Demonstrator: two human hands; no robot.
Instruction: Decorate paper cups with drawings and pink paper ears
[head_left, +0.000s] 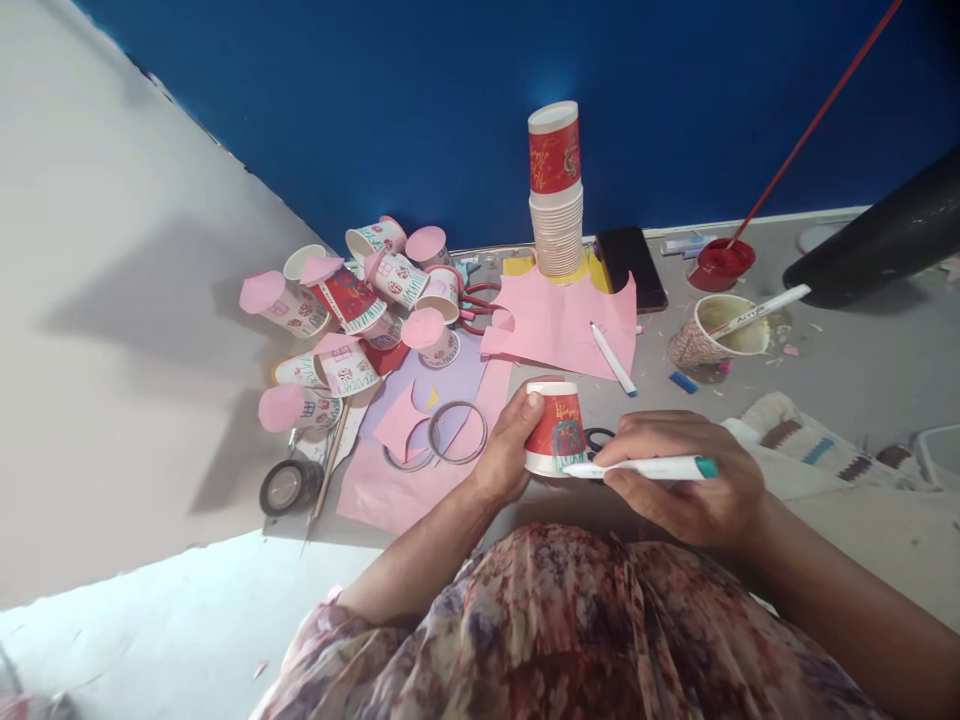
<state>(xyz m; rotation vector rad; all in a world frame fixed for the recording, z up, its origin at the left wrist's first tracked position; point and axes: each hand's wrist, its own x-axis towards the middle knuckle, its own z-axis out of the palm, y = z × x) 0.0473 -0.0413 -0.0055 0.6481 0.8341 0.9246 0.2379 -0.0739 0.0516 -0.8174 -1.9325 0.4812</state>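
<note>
My left hand (508, 452) is closed around a red paper cup (553, 410), which stands upside down with its printed wall facing right. Green strokes show on the cup's side and along its white band. In my right hand (686, 475) is a white marker with a green end (652, 467), its tip touching the cup near the lower white band. Behind the right fingers, black scissors handles (598, 440) are partly hidden. A white and blue marker (613, 358) lies beyond the cup on cut pink paper (555, 315).
Decorated paper cups with pink tops (349, 365) crowd the left. A tall cup stack (556, 190) rises at the back beside a black phone (631, 268). Tape rings (458, 432), a black tape roll (291, 487), a marker-holding cup (686, 345) and a red paint pot (720, 270) lie around.
</note>
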